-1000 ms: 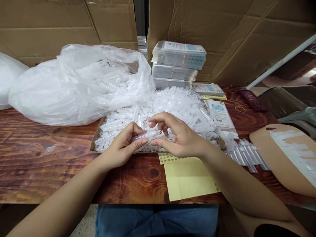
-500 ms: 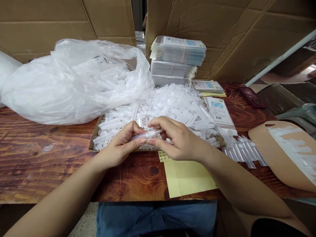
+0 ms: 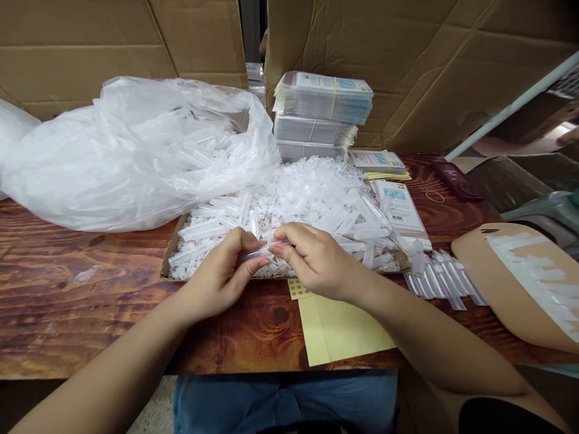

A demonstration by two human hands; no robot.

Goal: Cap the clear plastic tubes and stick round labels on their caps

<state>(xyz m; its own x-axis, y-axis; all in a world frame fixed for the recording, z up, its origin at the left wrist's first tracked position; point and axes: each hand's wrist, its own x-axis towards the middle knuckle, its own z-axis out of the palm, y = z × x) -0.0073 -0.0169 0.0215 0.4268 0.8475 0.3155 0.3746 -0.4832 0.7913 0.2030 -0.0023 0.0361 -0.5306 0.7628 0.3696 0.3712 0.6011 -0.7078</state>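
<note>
Head view: backed by cardboard panels [image 3: 362,36], at a wooden table [image 3: 49,313]. Holding a clear tube [image 3: 254,251] near the front edge of a shallow tray [image 3: 168,256], between both hands. With left hand [image 3: 221,277]: pinching one end, thumb and fingers closed to the tube's thickness. With right hand [image 3: 316,259]: gripping the other end, fingertips pressed together and covering it. Too hidden there to judge the fit or finish.

Progress, judging by layout: partway at most, with plenty left. Likely done: a row of tubes [image 3: 446,278], laid side by side right of the tray, apart from the loose stock. Likely left: the tube in hand, a big heap of clear pieces [image 3: 316,187] in the tray, plus more inside the plastic bag [image 3: 113,163] at back left. Unclear: white strip-like pieces [image 3: 529,277] on a beige board [image 3: 470,250], far right. Also in view: a yellow sheet [image 3: 346,331] in front of the tray, banded stacks of packaged cards [image 3: 323,99] behind.
</note>
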